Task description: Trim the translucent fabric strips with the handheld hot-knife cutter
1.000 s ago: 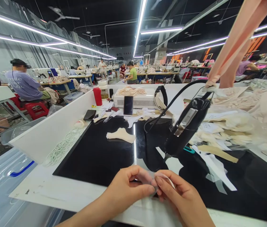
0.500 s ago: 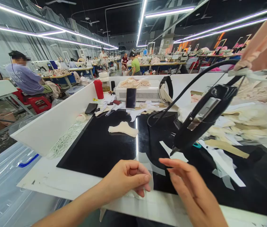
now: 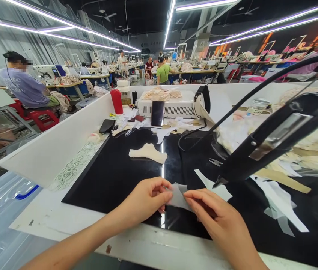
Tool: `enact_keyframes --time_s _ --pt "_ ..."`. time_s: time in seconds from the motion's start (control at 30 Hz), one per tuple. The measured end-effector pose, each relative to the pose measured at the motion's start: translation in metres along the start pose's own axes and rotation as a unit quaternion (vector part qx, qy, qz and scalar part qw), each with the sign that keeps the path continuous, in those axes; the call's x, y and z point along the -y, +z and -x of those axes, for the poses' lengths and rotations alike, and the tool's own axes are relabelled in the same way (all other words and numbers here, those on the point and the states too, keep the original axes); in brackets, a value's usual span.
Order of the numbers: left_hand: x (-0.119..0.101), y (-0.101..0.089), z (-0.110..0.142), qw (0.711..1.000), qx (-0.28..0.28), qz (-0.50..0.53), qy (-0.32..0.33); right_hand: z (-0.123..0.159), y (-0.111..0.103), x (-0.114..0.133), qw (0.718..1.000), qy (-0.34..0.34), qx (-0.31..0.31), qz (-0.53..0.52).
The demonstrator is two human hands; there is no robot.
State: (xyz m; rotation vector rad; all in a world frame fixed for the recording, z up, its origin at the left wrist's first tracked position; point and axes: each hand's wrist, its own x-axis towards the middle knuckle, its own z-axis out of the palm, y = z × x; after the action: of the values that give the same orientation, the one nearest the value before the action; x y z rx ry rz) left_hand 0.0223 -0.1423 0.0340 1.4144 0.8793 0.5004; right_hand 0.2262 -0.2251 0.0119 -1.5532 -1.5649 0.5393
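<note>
Between my two hands a small translucent whitish sheet point(image 3: 179, 197) is stretched above the black work surface point(image 3: 102, 180). My left hand point(image 3: 150, 197) is closed, pinching the sheet's left edge between thumb and fingers. At its right edge, my right hand point(image 3: 212, 210) pinches it the same way. Just beyond my right hand, a black handheld tool point(image 3: 271, 142) with a metal plate and a cable leans tip-down near a white cut piece point(image 3: 215, 187). A cream fabric piece point(image 3: 148, 152) lies farther off on the black surface.
A phone point(image 3: 157, 113) leans against a white vented box point(image 3: 170, 104) at the back. Tangled pale green cord point(image 3: 77, 165) lies along the left wall. White and tan strips point(image 3: 282, 202) and heaped fabric point(image 3: 260, 131) are on the right. Co-workers sit at sewing tables beyond.
Half a second ago my right hand was apart with its fingers spread; now it pinches the sheet. The hands have come together and the sheet is spread between them. The camera view has shifted.
</note>
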Motion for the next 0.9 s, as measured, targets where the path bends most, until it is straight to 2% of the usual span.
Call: enact_keyframes --time_s 0.1,0.17,0.3,0.43,0.6,0.8,0.9 --pt "-0.003 -0.002 0.001 0.998 -0.036 -0.06 0.006 -0.005 -0.001 -0.005 0.998 -0.044 0.022 0.05" --pt "-0.007 -0.003 0.003 0.987 -0.061 -0.144 0.024 -0.005 0.001 -0.008 0.993 -0.063 0.035 0.089" --pt "-0.005 -0.003 0.004 0.935 -0.071 -0.337 0.085 -0.002 0.006 -0.011 0.982 -0.095 0.027 0.16" --pt "0.0 -0.002 0.003 0.882 -0.044 -0.455 0.116 0.0 0.009 -0.014 0.972 -0.115 0.03 0.202" --pt "0.002 0.0 0.004 0.858 -0.029 -0.501 0.112 -0.002 0.009 -0.02 0.964 -0.133 0.053 0.223" --pt "0.004 -0.001 0.005 0.862 -0.021 -0.495 0.111 -0.002 0.012 -0.023 0.964 -0.134 0.073 0.217" --pt "0.005 -0.002 0.003 0.86 -0.023 -0.498 0.111 0.0 0.015 -0.021 0.968 -0.115 0.063 0.215"
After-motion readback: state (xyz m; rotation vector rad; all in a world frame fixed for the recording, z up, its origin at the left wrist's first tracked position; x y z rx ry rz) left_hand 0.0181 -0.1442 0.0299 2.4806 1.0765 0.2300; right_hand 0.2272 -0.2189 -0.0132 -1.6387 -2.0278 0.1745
